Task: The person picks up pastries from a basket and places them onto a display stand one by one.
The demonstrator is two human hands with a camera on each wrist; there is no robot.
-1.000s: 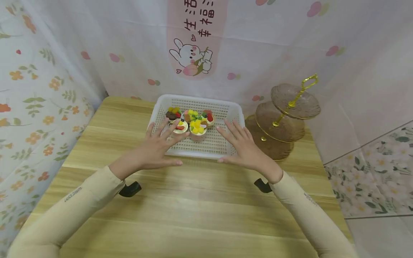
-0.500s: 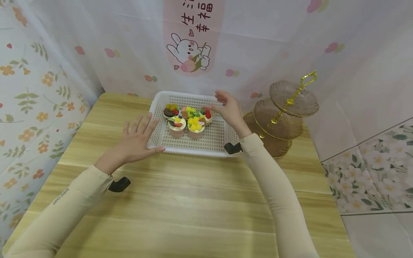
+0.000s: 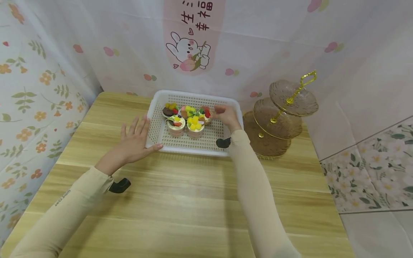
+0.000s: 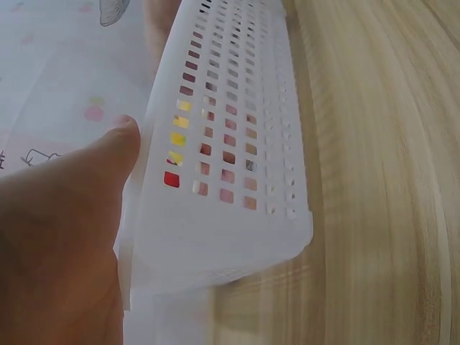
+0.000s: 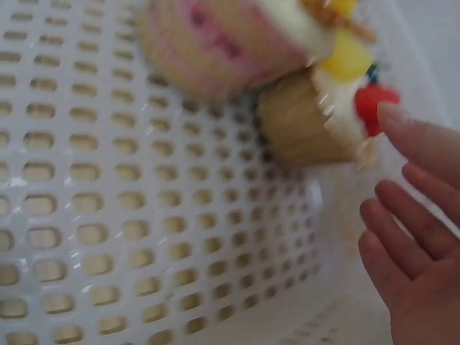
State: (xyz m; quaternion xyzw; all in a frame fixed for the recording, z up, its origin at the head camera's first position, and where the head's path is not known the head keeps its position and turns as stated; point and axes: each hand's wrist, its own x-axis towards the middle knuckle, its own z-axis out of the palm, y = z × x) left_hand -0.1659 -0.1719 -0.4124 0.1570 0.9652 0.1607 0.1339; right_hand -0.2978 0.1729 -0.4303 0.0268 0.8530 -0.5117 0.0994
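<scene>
A white plastic basket on the table holds several toy dessert cups topped with imitation fruit. My left hand lies spread at the basket's left rim, its thumb along the front corner; the left wrist view shows the thumb against the rim. Inside the basket's right part, my right hand reaches toward the berry-topped cupcake. Its thumb tip overlaps the red berry in the right wrist view, with the other fingers loosely bent and nothing gripped. A cup with yellow fruit cubes and a cream-topped cup stand in front.
To the basket's right stands a three-tier cake stand with brown translucent plates and a gold handle. A printed curtain hangs behind the wooden table.
Both hands were spread over the basket. My left hand has moved left to its rim; my right hand has swung in and lowered to the berry-topped cupcake.
</scene>
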